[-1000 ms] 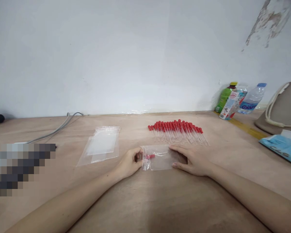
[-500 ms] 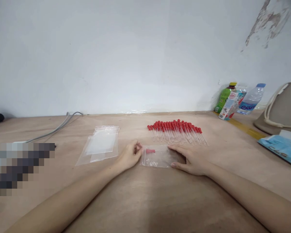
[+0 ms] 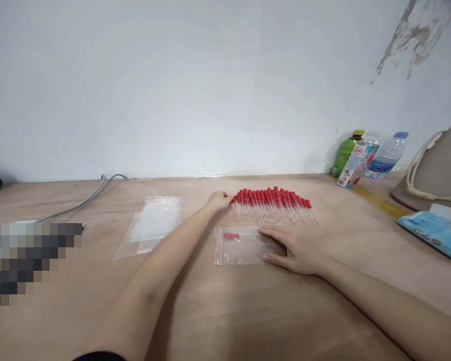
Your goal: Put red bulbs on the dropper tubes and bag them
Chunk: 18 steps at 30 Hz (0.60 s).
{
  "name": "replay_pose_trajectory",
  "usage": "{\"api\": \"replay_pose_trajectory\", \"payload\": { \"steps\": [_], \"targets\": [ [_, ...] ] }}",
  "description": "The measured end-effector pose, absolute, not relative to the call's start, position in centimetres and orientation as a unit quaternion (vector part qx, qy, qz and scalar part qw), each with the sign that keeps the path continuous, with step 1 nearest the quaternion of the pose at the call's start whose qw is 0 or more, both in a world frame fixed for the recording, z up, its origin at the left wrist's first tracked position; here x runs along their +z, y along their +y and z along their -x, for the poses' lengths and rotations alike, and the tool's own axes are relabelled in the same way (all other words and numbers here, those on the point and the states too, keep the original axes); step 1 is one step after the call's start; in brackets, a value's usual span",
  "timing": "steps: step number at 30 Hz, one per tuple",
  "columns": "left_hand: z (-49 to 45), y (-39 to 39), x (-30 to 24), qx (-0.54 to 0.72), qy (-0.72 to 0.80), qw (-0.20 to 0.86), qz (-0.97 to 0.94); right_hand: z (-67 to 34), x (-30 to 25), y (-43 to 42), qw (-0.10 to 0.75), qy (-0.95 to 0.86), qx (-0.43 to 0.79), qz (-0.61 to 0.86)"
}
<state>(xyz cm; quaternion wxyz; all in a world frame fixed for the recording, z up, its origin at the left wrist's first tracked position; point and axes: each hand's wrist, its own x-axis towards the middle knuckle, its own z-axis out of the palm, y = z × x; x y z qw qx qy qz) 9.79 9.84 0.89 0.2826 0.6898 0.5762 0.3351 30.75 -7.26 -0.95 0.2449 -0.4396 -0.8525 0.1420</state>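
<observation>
Red-bulbed glass droppers (image 3: 274, 200) lie side by side in a row, bulbs toward the wall. At the row's left end my left hand (image 3: 221, 200) is closed, its fingertips pinching the bulb of the outermost dropper. Nearer me lies a clear zip bag (image 3: 244, 253), flat on the table with its zip edge to the left. Inside it, close to that edge, shows one red dropper bulb (image 3: 231, 235). My right hand (image 3: 295, 250) rests on the bag's right end, thumb and fingers spread apart.
Several clear zip bags (image 3: 154, 220) lie stacked at the left, beside my left forearm. A grey cable (image 3: 86, 200) runs behind them. Bottles (image 3: 387, 158) and a carton (image 3: 352, 165) stand at the back right, near a beige bag (image 3: 439, 170) and a blue packet (image 3: 432, 230).
My left hand has left the zip bag's opening and moved up and away from me to the left end of the dropper row. My right hand stays on the bag.
</observation>
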Motion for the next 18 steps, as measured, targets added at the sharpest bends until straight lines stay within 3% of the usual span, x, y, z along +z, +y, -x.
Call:
{"api": "replay_pose_trajectory", "payload": {
  "steps": [8,15,18],
  "targets": [
    [-7.3,10.4,1.4,0.445,0.566,0.342,-0.604,-30.8,-0.9,-7.3,0.24,-0.859,0.134,0.432],
    [0.9,2.4,1.7,0.604,0.485,0.336,-0.536,-30.7,-0.9,-7.2,0.237,-0.855,0.148,0.437],
    [1.8,-0.9,1.0,0.603,0.484,0.37,-0.515,-30.8,-1.1,-7.1,0.239,-0.854,0.15,0.438]
  ]
}}
